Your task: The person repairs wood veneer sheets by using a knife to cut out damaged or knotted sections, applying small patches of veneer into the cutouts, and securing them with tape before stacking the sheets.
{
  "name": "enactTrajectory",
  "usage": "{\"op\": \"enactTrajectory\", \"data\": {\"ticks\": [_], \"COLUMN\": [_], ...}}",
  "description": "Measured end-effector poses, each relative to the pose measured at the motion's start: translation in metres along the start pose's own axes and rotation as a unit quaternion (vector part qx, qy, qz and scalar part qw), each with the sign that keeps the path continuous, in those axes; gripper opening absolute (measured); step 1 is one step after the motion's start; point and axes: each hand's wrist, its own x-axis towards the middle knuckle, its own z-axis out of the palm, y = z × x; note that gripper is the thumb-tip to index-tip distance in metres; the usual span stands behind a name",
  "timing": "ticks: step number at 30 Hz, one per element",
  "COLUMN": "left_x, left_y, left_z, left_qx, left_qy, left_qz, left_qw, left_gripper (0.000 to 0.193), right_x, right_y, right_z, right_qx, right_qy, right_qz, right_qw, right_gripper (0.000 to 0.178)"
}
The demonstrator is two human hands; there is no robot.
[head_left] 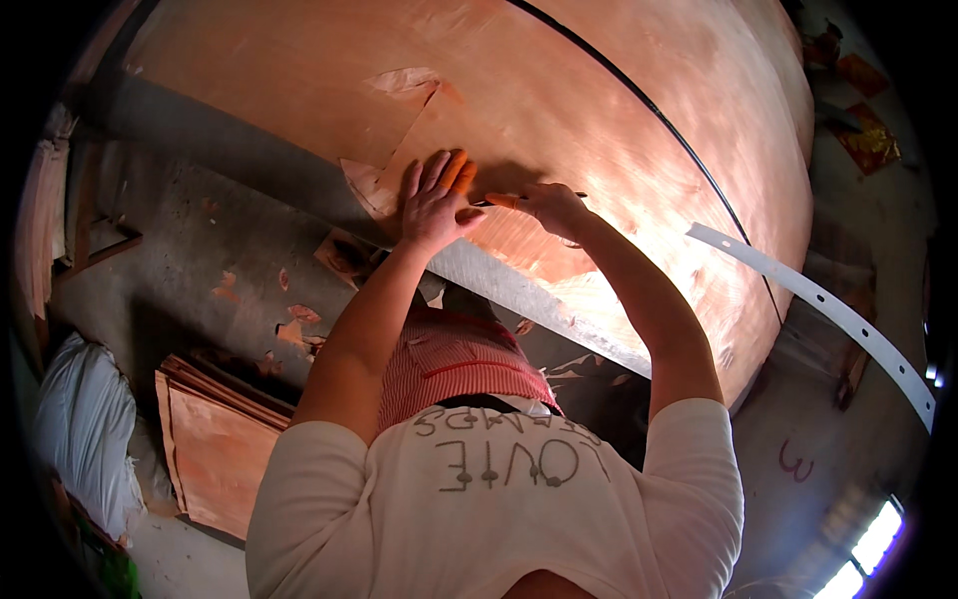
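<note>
A broad reddish-brown sheet, apparently wood veneer (259, 75), covers the large work surface in front of me. My left hand (434, 212) lies on it near the front edge, fingers spread, with orange covers on some fingers. Just to its right, my right hand (552, 210) is closed around a slim dark tool (482, 204), perhaps a knife; one end points toward my left thumb and the other shows past the knuckles. An orange cover is on a finger of that hand too. Left of my left hand, a torn flap (364, 188) lifts off the sheet.
A grey straight edge (539, 311) runs along the front. A black cable (649, 100) and a perforated pale strip (828, 304) cross at right. Scraps (291, 331) litter the floor. Lower left are stacked sheets (220, 459) and a white sack (85, 434).
</note>
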Motion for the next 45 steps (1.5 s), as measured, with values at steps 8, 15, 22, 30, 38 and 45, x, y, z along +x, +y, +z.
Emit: {"op": "enactTrajectory", "data": {"ticks": [8, 15, 22, 30, 38, 45], "left_x": [-0.004, -0.003, -0.006, -0.011, -0.01, -0.01], "left_y": [-0.001, 0.004, 0.045, 0.036, 0.037, 0.038], "left_z": [0.003, 0.009, 0.035, 0.044, 0.051, 0.052], "left_qx": [0.0, -0.002, -0.04, -0.055, -0.065, -0.068], "left_qy": [0.002, 0.042, -0.074, -0.068, -0.057, -0.023], "left_qz": [-0.005, 0.036, 0.227, 0.231, 0.236, 0.247], "left_qw": [1.0, 0.998, 0.97, 0.969, 0.968, 0.966], "left_gripper": [0.068, 0.061, 0.045, 0.035, 0.014, 0.015], "right_x": [-0.044, -0.086, -0.092, -0.115, -0.113, -0.127], "right_y": [0.005, -0.024, -0.029, -0.114, -0.144, -0.146], "right_z": [0.022, 0.078, 0.105, 0.151, 0.19, 0.146], "right_qx": [0.142, 0.145, 0.13, 0.301, 0.288, 0.394], "right_qy": [-0.014, 0.02, 0.047, 0.027, 0.208, 0.249], "right_qz": [0.149, 0.296, 0.312, 0.491, 0.516, 0.539], "right_qw": [0.978, 0.944, 0.94, 0.817, 0.779, 0.702], "right_gripper": [0.073, 0.049, 0.04, 0.034, 0.032, 0.051]}}
